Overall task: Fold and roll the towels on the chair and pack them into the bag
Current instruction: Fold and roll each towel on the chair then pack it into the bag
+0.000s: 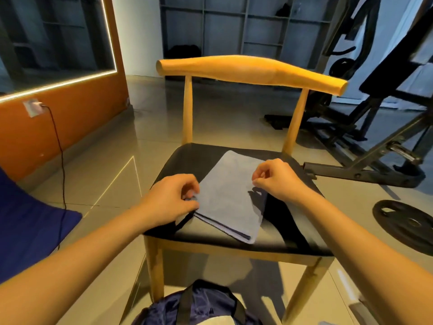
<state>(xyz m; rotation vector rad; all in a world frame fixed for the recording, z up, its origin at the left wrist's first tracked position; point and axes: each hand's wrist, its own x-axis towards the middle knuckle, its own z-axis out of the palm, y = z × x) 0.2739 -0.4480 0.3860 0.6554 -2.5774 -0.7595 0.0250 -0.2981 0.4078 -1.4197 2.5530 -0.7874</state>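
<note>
— Where's the cloth from where you stand?

— The pale blue folded terry towel (230, 195) lies flat and slanted on the black padded seat of the light wooden chair (253, 73). Its layered edges face the seat's front.

— And the hands?

— The left hand (172, 198) is at the towel's left edge. Its fingers are curled in, with thumb and fingertips nipping that edge close to the near corner. The right hand (277, 178) is over the far right edge, fingers curled tight and thumb against forefinger. It throws a shadow on the cloth below, and I cannot tell whether any fabric sits between those fingers.

— So the towel lies between them?

— Yes, it runs from one hand across to the other.

— What else is about?

— The dark blue nylon bag (201, 303) with black straps sits on the tiled floor just in front of the chair. Something pale shows in its mouth, but it is too cut off to name. To the right a round black iron weight plate (405, 221) lies flat on the floor. Beyond it a black steel weight bench (365, 160) comes near the seat's right corner. On the left there's a deep blue fabric shape (30, 219), and a thin black cable (61, 160) hangs from a socket on the orange wall.

— Anything between towel and bag?

— The seat's front edge; the forearms reach in on either side.
</note>
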